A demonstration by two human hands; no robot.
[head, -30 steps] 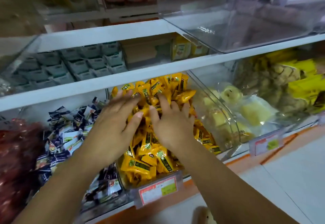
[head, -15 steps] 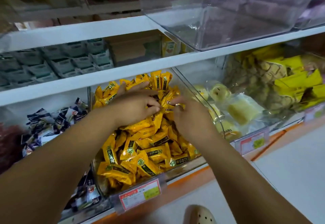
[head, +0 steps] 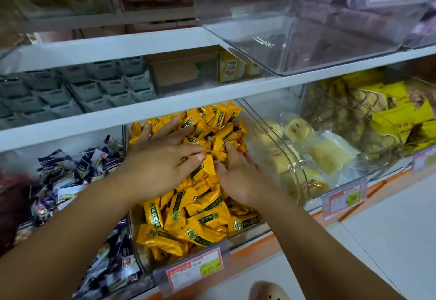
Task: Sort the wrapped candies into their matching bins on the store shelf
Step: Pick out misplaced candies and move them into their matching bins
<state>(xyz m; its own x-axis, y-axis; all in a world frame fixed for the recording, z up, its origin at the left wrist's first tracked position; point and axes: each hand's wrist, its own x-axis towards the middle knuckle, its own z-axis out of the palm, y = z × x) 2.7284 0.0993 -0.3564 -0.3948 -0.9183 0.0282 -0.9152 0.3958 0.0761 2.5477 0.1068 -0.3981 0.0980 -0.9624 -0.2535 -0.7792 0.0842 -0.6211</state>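
Glossy yellow foil candy wrappers point(head: 200, 219), clear smooth plastic bin point(head: 295, 165), matt white shelf point(head: 118, 115)

Left hand point(head: 162, 160) flat, fingers spread; right hand point(head: 240, 177) just beside, palm down.

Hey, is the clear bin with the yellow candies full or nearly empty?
Full: yellow candies pile the clear bin from front wall to back, with the left hand and right hand resting on top.
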